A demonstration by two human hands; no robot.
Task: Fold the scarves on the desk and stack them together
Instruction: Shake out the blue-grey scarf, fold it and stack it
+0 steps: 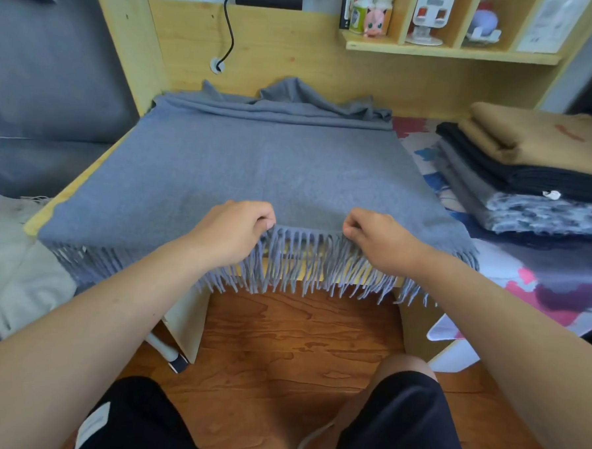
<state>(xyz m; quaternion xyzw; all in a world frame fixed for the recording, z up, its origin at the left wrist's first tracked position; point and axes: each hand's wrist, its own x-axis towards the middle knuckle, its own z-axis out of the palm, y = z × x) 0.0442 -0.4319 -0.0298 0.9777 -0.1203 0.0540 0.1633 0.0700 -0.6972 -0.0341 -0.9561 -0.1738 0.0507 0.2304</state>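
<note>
The left hand point(234, 233) and the right hand point(377, 242) are both curled tight, each pinching the near fringed edge of the grey scarf point(256, 167) between thumb and fingertips, the two hands close together near the middle of that edge with a short stretch of hem between them. One grey scarf lies spread flat over the wooden desk point(73, 185), covering most of its top; its far end is bunched in loose folds against the desk's back panel point(296, 70), and its fringe point(295, 269) hangs over the front edge toward the person's knees. To the right, well apart from the hands, sits one stack of folded scarves point(530, 175) — four layers can be counted: a tan one on top, a black one beneath it, a grey one, and a mottled grey-white one at the bottom, with a small white tag showing at the black layer's edge. The stack rests on a colourful printed mat point(542, 282) that covers the right side of the surface. Above, a wooden shelf point(451, 52) holds small figurines and a stand, and a black cable point(229, 32) runs down the back panel — the floor below is reddish wood, with grey bedding off to the left
</note>
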